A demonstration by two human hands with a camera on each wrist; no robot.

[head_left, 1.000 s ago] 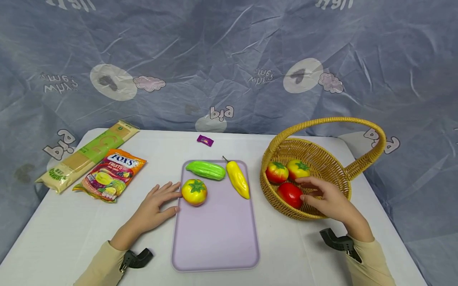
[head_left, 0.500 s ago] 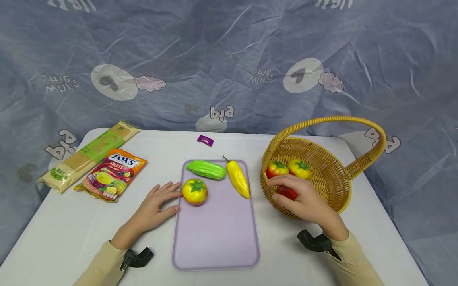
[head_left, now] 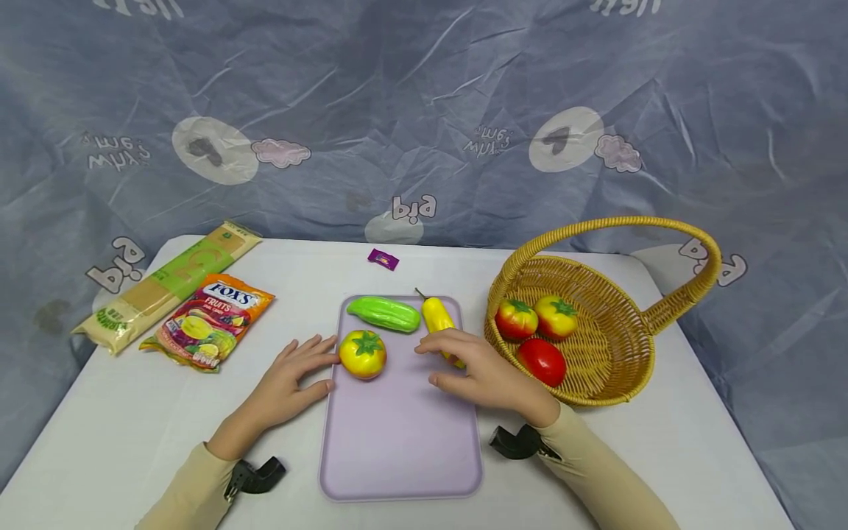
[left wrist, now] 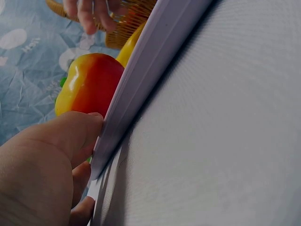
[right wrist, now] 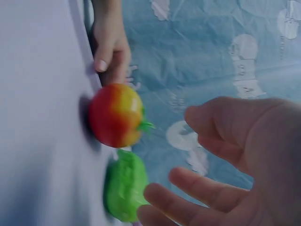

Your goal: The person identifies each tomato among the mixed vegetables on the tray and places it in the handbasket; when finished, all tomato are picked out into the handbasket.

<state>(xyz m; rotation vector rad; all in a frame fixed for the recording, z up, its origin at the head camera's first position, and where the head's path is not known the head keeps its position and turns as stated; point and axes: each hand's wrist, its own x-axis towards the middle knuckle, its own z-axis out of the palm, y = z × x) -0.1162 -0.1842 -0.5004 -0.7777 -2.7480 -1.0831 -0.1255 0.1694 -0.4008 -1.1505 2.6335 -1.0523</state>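
My left hand (head_left: pixel 291 383) lies with fingers spread at the left rim of a lilac tray (head_left: pixel 400 449); its thumb and fingers touch the rim in the left wrist view. Just right of its fingertips sits a yellow-and-red tomato (head_left: pixel 362 356) with a green leafy top. My right hand (head_left: pixel 490 375) is over the tray's right side, fingers loosely bent and holding nothing, as the right wrist view shows. It partly hides a long yellow pepper (head_left: pixel 436 315). A green, ridged cucumber-like vegetable (head_left: pixel 384 314) lies near the tray's far edge.
Right of the tray stands a wicker basket (head_left: pixel 616 346) with a tall handle, holding a red fruit (head_left: pixel 542 361) and two red-and-yellow tomatoes (head_left: pixel 556 318). A Fox's candy bag (head_left: pixel 208 322) and a noodle pack (head_left: pixel 168 287) lie at left. A purple wrapped sweet (head_left: pixel 383 259) is behind the tray.
My right hand has moved left from inside the basket to above the tray, carrying nothing; the red fruit is uncovered again in the basket. The left hand has stayed in place.
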